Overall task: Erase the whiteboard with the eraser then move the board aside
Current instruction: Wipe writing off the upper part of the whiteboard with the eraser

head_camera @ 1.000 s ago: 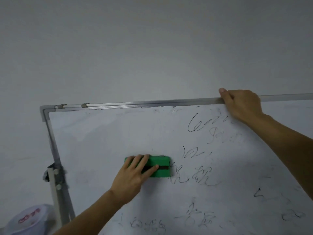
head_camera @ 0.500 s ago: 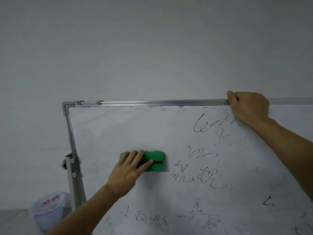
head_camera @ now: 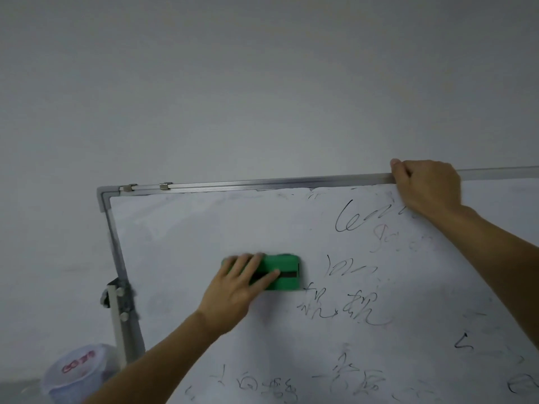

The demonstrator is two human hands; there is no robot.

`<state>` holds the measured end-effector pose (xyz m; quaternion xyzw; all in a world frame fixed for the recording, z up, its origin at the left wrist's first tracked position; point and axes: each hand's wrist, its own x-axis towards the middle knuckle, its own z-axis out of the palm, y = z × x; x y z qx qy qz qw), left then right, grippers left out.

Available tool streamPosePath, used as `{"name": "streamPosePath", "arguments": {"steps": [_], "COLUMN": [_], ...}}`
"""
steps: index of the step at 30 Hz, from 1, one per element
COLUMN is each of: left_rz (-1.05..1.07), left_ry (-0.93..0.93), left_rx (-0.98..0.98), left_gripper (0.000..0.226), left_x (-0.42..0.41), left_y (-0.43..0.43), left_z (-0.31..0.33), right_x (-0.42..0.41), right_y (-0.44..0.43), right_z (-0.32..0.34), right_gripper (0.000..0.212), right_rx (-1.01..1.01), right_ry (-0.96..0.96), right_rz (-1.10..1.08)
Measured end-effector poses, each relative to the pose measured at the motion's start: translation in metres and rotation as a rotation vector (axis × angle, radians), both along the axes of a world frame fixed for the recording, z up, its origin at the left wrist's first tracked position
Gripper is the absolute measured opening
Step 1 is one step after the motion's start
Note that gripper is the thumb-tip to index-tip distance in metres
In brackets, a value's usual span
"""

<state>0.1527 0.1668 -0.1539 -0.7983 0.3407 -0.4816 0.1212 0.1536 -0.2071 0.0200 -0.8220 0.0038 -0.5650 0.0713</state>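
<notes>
The green block eraser point(head_camera: 281, 272) lies flat on the smooth whiteboard point(head_camera: 204, 234), mid-left, with its long axis level. It has slid right toward the scribbles. The left hand point(head_camera: 233, 290) presses it with straight fingers, while the right hand point(head_camera: 428, 185) curls its fingers over the metal rim point(head_camera: 262, 181).

The whiteboard point(head_camera: 204, 228) stands upright in a grey metal frame. Its left portion is wiped, with faint grey smears; black marker writing covers the centre, right and lower areas. The right hand point(head_camera: 428, 185) grips its top edge. The eraser point(head_camera: 287, 272), a green rectangular block with a black lengthwise strip, lies flat against the board face below the top left corner, just left of the writing, under the left hand point(head_camera: 233, 290).
</notes>
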Motion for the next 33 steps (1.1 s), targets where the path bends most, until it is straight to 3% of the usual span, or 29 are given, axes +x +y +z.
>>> {"name": "streamPosePath", "arguments": {"steps": [3,5,7,10,12,14,17,19,22,26,28,31,33], "left_rz": [0.007,0.014,-0.025,-0.084,-0.076,-0.076,-0.036,-0.004,-0.039,-0.049,-0.054,0.004,0.042], "left_ry": [-0.102,-0.126,-0.143,-0.037,0.021,0.008,-0.055,-0.094,-0.095,0.066,0.027,-0.053,-0.085], "left_rx": [-0.302,-0.375,-0.276,0.113,0.232,0.113,-0.263,-0.334,-0.148,0.214,0.142,-0.173,-0.223], "left_gripper": [0.053,0.052,0.058,0.068,0.066,0.061,0.05,0.051,0.057,0.067,0.072,0.065,0.065], "left_x": [0.003,0.005,0.008,0.003,0.0,0.004,0.006,0.006,0.002,-0.012,-0.01,-0.008,-0.005], "left_y": [-0.009,-0.024,-0.036,-0.038,-0.03,-0.03,-0.036,-0.041,-0.053,-0.059,-0.061,-0.062,-0.064], "left_z": [0.058,0.074,0.063,0.014,-0.001,0.018,0.074,0.089,0.055,0.019,0.042,0.096,0.108], "right_x": [0.001,0.002,0.001,0.0,-0.001,0.0,-0.001,-0.001,-0.003,-0.004,-0.004,-0.005,-0.003], "right_y": [0.006,0.008,0.007,0.003,0.003,0.003,0.007,0.01,0.011,0.008,0.007,0.01,0.01], "right_z": [-0.001,-0.001,-0.002,-0.001,-0.001,-0.001,-0.001,-0.001,-0.001,-0.002,-0.001,-0.001,-0.001], "right_gripper": [0.058,0.057,0.057,0.057,0.057,0.057,0.058,0.057,0.056,0.057,0.056,0.055,0.055], "right_rx": [0.006,0.008,0.005,0.01,0.02,0.025,0.018,0.013,0.013,0.016,0.018,0.008,0.006], "right_ry": [-0.019,-0.026,-0.024,-0.017,-0.013,-0.016,-0.03,-0.031,-0.023,-0.019,-0.021,-0.026,-0.029], "right_rz": [-0.01,-0.023,-0.027,-0.026,-0.02,-0.016,-0.008,-0.011,-0.007,0.003,0.004,0.012,0.02]}}
